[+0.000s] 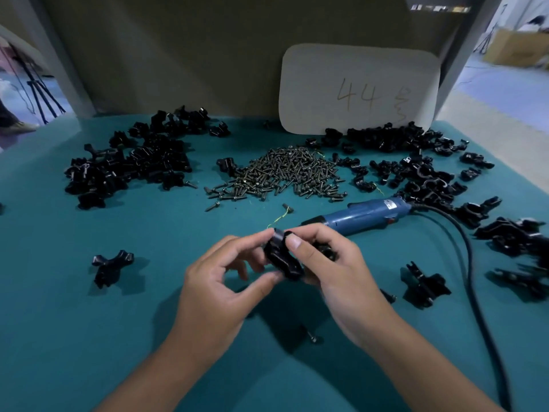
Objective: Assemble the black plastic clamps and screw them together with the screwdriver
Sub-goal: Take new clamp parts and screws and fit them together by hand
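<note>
Both hands hold black plastic clamp pieces point(282, 258) together above the teal table point(59, 337). My left hand point(219, 289) pinches the piece between thumb and fingertips. My right hand point(332, 269) grips it from the right, thumb on top, with more black plastic tucked under its fingers. The blue electric screwdriver point(362, 215) lies on the table just behind my hands, its black cable point(472, 281) running off to the right and toward me. A heap of dark screws point(282, 173) sits at the middle back.
Piles of black clamp parts lie at the back left point(127, 165) and back right point(416, 162). Single assembled clamps rest at left point(111, 267) and right point(424, 285). A loose screw point(312, 337) lies below my hands. A white card marked 44 point(359, 90) leans on the back wall.
</note>
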A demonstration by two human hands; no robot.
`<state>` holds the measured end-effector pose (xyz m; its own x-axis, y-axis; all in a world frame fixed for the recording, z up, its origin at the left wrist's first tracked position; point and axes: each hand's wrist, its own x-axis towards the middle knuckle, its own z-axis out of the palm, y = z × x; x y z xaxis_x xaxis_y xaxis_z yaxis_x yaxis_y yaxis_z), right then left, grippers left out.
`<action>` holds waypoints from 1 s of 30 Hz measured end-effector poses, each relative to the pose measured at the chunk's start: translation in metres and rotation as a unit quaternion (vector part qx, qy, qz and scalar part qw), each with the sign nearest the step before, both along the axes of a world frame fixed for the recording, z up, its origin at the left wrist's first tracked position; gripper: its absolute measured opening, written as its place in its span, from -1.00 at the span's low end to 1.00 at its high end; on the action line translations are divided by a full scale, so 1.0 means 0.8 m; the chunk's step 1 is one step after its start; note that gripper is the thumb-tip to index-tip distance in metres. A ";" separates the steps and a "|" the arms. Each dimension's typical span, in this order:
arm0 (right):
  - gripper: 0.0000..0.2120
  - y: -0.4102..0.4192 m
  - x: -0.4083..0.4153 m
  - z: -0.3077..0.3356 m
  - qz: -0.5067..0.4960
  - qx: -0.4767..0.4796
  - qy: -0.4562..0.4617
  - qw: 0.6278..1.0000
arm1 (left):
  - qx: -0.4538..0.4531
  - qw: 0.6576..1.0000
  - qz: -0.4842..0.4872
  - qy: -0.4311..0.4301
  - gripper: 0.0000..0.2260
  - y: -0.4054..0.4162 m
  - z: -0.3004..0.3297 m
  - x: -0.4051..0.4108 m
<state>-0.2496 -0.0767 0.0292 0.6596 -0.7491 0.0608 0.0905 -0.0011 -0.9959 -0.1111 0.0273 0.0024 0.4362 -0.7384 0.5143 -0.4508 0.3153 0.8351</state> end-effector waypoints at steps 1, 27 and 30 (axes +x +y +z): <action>-0.86 0.002 0.000 -0.001 0.007 0.001 0.009 1.000 | -0.008 0.999 0.015 -0.032 -0.66 0.001 0.000 0.002; -0.90 0.008 0.000 -0.002 0.062 -0.027 -0.010 0.998 | 0.013 0.975 -0.097 0.200 -0.68 0.004 0.007 -0.006; -0.89 0.008 0.002 -0.001 0.058 -0.014 -0.018 0.998 | 0.025 0.985 -0.102 0.139 -0.61 0.005 0.005 -0.007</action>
<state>-0.2481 -0.0706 0.0283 0.7390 -0.6654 0.1055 0.1276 -0.0154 -0.9917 -0.1164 0.0313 0.0061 0.3952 -0.8464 0.3570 -0.1333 0.3317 0.9339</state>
